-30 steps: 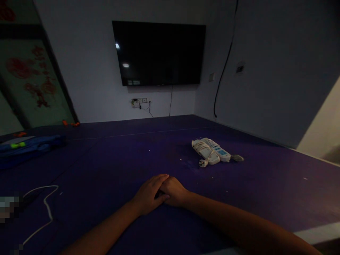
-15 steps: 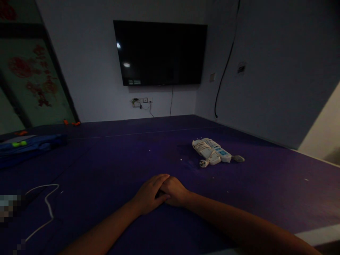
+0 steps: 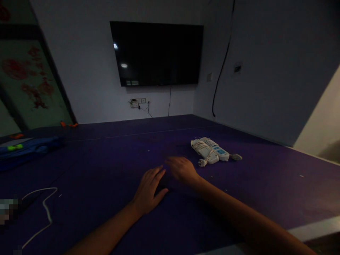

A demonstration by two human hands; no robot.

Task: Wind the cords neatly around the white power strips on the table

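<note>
My left hand [image 3: 148, 191] lies flat on the dark purple surface [image 3: 106, 170], fingers stretched out and empty. My right hand [image 3: 182, 169] hovers just above the surface a little further out, fingers extended and somewhat blurred, holding nothing. A white power strip [image 3: 211, 151] with its cord wound around it lies beyond and to the right of my right hand, a short gap away.
A black TV [image 3: 156, 53] hangs on the far wall above a wall socket [image 3: 139, 102]. A white cable [image 3: 44, 205] snakes at the left front. A blue object [image 3: 26, 150] sits at the left edge. A black cable [image 3: 220, 71] runs down the right wall.
My hands were clasped together; now they have parted. The right hand has moved forward toward the power strip, and the left hand lies flat alone.
</note>
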